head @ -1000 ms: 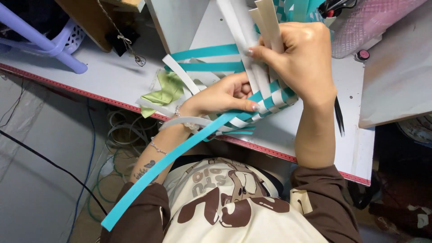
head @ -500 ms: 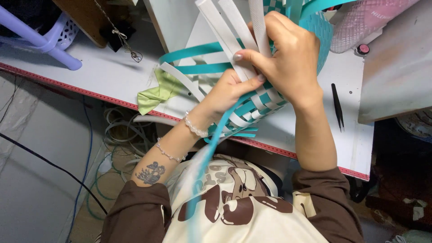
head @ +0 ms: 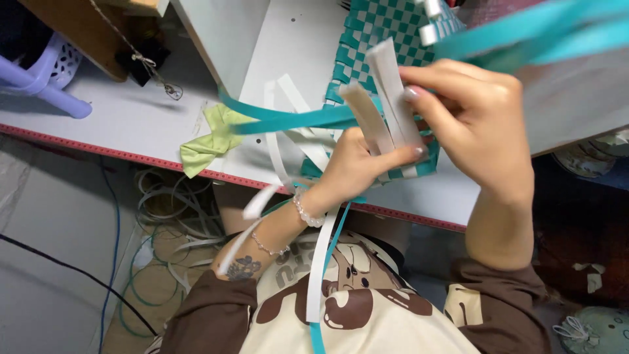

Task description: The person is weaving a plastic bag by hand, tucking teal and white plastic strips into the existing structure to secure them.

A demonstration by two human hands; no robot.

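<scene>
A woven piece of teal and white strips (head: 386, 33), a checkered panel, is lifted over the white table (head: 131, 118). My left hand (head: 357, 167) grips the lower edge of the weave, with loose white strips (head: 321, 262) and teal strips (head: 288, 119) hanging out from under it. My right hand (head: 472, 124) pinches the upright white strips (head: 393, 88) that stick out of the weave, thumb and fingers closed on them. Teal strips (head: 537, 29) sweep across the top right, close to the camera.
A green paper scrap (head: 213, 139) lies near the table's red-trimmed front edge. A lilac plastic stool (head: 39, 75) and a wooden board stand at the upper left. Cables and coiled strips lie on the floor below the table (head: 170, 210).
The weave has been tilted up and raised toward the camera. Both hands shifted right with it, and the long teal strip that hung down to the left now runs across the table.
</scene>
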